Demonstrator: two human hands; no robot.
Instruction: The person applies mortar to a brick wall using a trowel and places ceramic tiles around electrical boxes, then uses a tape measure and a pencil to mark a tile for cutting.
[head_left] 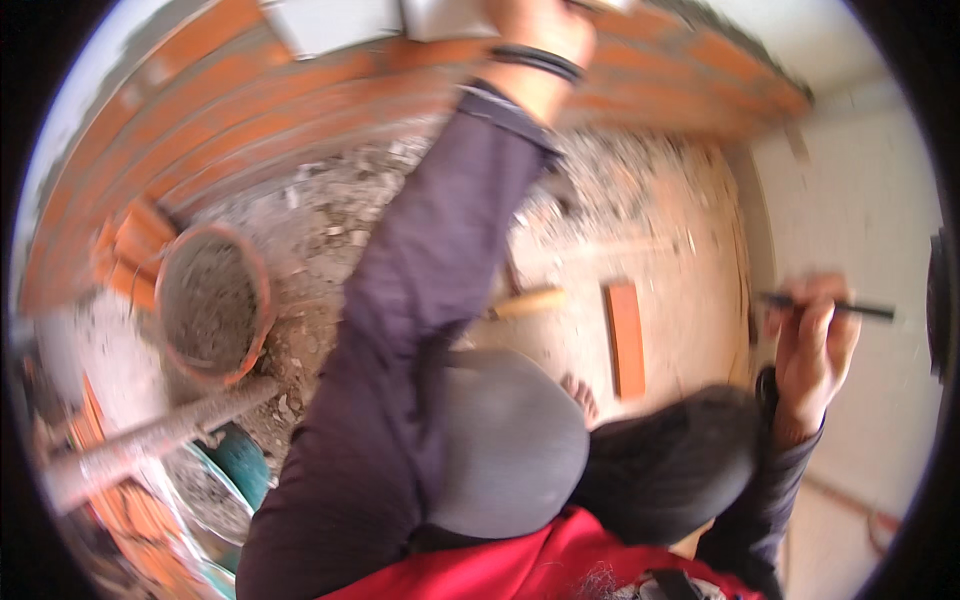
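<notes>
My left arm stretches forward to the top of an orange brick wall (250,110). My left hand (545,30) is blurred there and cut off by the upper edge, so its fingers are hidden. Beside it are two white, flat-sided objects, one on the left (330,22) and one closer to the hand (450,18). A small part of something pale shows just right of that hand. Out to the right, my right hand (815,350) pinches a thin black pen or marker (860,309), held roughly level in front of a pale wall.
A loose orange brick (626,340) lies on the dusty floor, near a yellowish handle (528,303). Rubble (340,210) runs along the wall's foot. At left stand a bucket of grey mortar (210,305), stacked bricks (140,245), a pole (160,440) and a green container (240,465).
</notes>
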